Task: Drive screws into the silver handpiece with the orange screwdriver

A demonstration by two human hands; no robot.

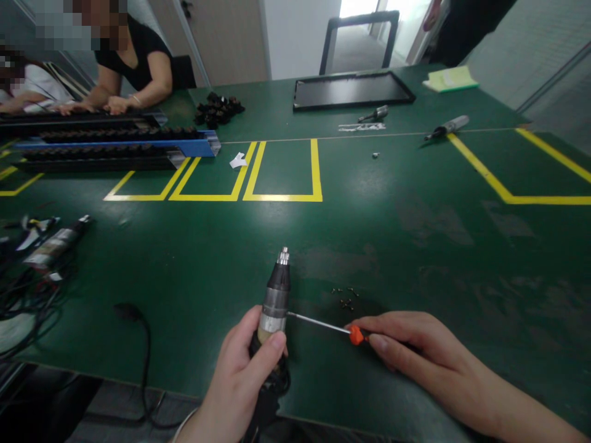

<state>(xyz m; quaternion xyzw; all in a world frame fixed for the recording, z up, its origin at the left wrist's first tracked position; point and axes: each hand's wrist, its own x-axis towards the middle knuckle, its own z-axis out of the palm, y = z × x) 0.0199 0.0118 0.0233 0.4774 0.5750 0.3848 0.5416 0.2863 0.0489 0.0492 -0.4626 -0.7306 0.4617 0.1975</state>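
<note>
My left hand [247,363] is wrapped round the lower body of an electric screwdriver [277,294], its metal nose pointing up and away from me. In my right hand [415,347] is a hand screwdriver [356,335] with an orange-red handle, pinched between thumb and fingers. Its thin steel shaft points left, and the tip meets or comes very close to the side of the electric screwdriver's body. Several small screws [346,303] lie loose on the green table [194,258] just beyond my right hand. My fingers cover part of both tools.
Another electric screwdriver [55,246] lies among tangled cables at the left. A black plug [127,312] trails its cord over the front edge. Across the table are metal rails [198,144], a co-worker's hands, black parts [219,111], a black framed panel [353,91] and another tool [447,127].
</note>
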